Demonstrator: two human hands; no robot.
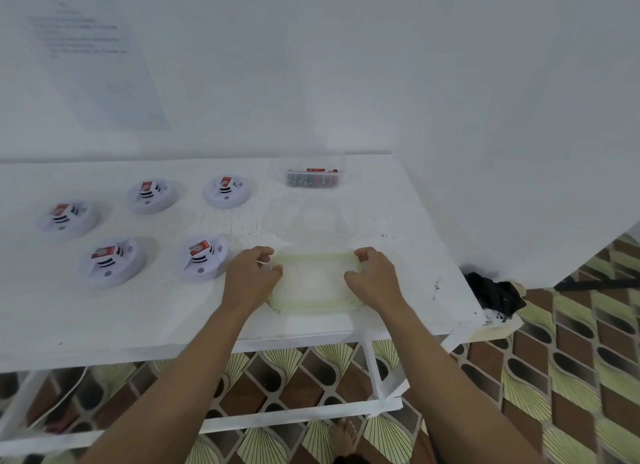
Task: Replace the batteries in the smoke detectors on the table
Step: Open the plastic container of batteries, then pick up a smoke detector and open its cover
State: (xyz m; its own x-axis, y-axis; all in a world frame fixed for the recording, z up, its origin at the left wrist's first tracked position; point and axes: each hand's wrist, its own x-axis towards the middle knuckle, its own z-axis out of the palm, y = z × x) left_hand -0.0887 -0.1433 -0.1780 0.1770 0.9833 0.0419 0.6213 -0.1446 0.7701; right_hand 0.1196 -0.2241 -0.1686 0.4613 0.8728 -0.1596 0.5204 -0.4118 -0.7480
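Note:
Several white round smoke detectors lie on the left half of the white table (138, 311), among them one at the far left (65, 218) and the nearest one (204, 259). Each has a red-and-white battery on top. A clear box of batteries (313, 179) stands at the back. Near the front edge lies a flat clear lid with a pale green rim (315, 280). My left hand (252, 276) grips its left end and my right hand (374, 273) grips its right end. Just behind the lid is a faint clear container (308, 221).
A printed sheet (97, 65) hangs on the white wall behind the table. A black bundle (495, 294) lies on a low ledge past the table's right end. Below are the white table frame (301, 418), a patterned floor and a bare foot (344, 436).

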